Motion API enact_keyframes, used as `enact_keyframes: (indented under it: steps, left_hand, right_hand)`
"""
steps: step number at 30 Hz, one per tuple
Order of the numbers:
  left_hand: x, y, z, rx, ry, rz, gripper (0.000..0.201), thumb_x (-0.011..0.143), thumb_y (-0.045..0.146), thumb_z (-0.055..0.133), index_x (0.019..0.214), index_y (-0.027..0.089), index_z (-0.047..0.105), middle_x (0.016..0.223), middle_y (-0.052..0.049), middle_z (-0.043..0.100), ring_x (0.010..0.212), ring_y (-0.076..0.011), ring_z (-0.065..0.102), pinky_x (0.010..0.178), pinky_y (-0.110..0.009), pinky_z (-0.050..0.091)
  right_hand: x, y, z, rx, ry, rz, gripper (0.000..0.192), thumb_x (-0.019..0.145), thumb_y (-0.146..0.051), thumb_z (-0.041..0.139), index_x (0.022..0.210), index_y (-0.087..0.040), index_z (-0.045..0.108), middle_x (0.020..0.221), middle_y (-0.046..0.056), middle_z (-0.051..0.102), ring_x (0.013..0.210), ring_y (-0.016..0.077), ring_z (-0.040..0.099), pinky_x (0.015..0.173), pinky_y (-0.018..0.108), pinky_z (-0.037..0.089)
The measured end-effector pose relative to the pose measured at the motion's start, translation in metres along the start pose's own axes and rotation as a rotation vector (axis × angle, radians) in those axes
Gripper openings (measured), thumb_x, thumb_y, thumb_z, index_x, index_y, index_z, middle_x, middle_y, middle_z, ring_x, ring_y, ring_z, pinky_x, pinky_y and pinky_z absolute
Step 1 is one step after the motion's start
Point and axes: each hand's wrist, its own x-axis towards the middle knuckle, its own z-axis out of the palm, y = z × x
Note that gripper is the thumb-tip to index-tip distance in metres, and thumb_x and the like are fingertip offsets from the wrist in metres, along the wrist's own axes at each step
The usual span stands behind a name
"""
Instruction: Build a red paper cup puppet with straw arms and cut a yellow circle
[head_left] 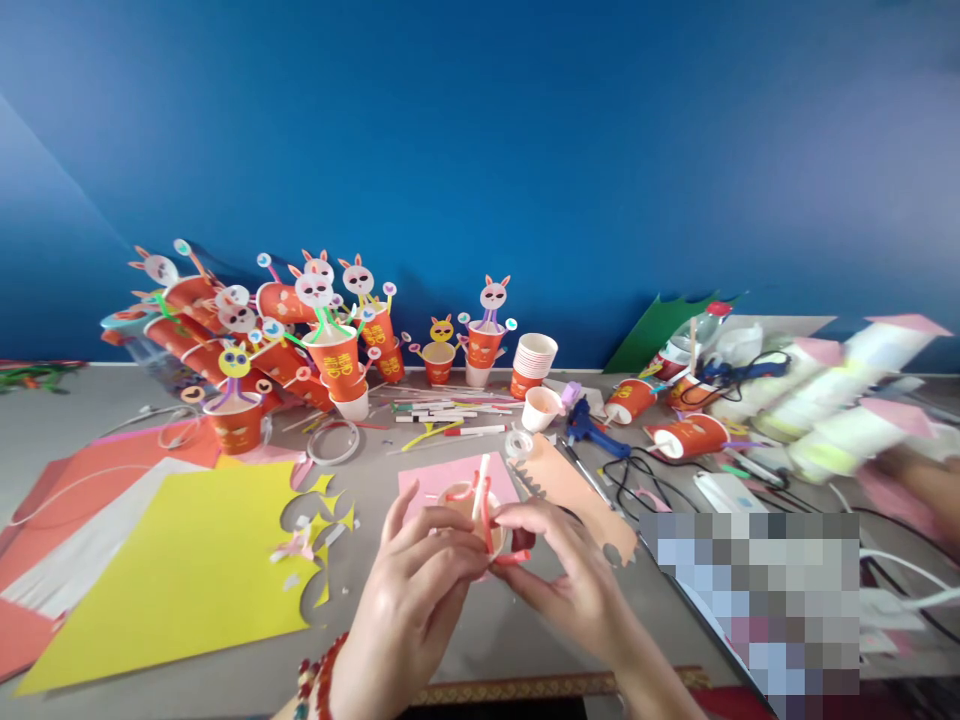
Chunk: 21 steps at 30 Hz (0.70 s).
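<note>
Bare forearms without sleeves; a red and dark beaded bracelet (315, 682) circles the left wrist.

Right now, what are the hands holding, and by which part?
Both hands, left and right, hold one orange paper cup by its sides, fingers wrapped around pink straws on it.

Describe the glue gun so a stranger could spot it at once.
Start at the stack of white paper cups by the blue wall, then come toward the camera past the single white cup. The blue glue gun lies just right of it, the only blue tool among the orange cups.
</note>
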Motion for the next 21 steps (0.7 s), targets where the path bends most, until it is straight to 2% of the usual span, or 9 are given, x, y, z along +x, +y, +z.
enact_keyframes:
  steps: [3,8,11,15,21]
  left_hand:
    - [0.0,0.002,0.002,0.0,0.029,0.021,0.028,0.087,-0.001,0.057,0.097,0.024,0.065,0.093,0.002,0.077,0.1,-0.0169,0.064,0.117,-0.049,0.018]
    - [0.002,0.004,0.002,0.035,0.061,0.03,0.026,0.086,0.001,0.059,0.097,0.023,0.065,0.091,0.0,0.075,0.097,-0.018,0.063,0.116,-0.051,0.022]
    - [0.002,0.005,0.003,0.109,0.104,-0.029,0.019,0.086,0.006,0.061,0.095,0.022,0.065,0.096,-0.003,0.071,0.1,-0.021,0.06,0.113,-0.053,0.027]
    - [0.002,0.003,0.009,0.212,0.152,-0.064,0.01,0.086,0.015,0.063,0.093,0.022,0.065,0.102,-0.005,0.07,0.105,-0.0243,0.058,0.115,-0.055,0.021]
    - [0.005,0.0,0.012,0.185,0.201,-0.043,0.012,0.089,0.015,0.06,0.086,0.025,0.067,0.086,0.002,0.074,0.095,-0.0208,0.06,0.117,-0.052,0.015]
  right_hand:
    - [-0.002,0.002,0.002,0.168,-0.07,0.153,0.033,0.088,-0.022,0.071,0.118,-0.028,0.058,0.087,0.0,0.064,0.076,0.0155,0.062,0.072,0.026,0.051]
    - [0.0,0.006,0.009,0.493,-0.06,0.228,0.03,0.087,-0.023,0.072,0.113,-0.026,0.058,0.091,0.0,0.061,0.075,0.0127,0.057,0.069,0.023,0.05]
    - [0.001,0.007,0.013,0.575,-0.004,0.269,0.031,0.085,-0.024,0.074,0.112,-0.026,0.058,0.094,0.001,0.061,0.076,0.0124,0.056,0.068,0.023,0.048]
    - [0.001,0.001,0.022,0.674,0.025,0.299,0.036,0.085,-0.026,0.076,0.115,-0.028,0.055,0.094,0.001,0.063,0.08,0.0142,0.058,0.07,0.025,0.049]
    - [-0.001,-0.005,0.036,0.757,0.092,0.316,0.041,0.084,-0.029,0.077,0.119,-0.031,0.054,0.092,0.001,0.061,0.077,0.0133,0.055,0.068,0.024,0.048]
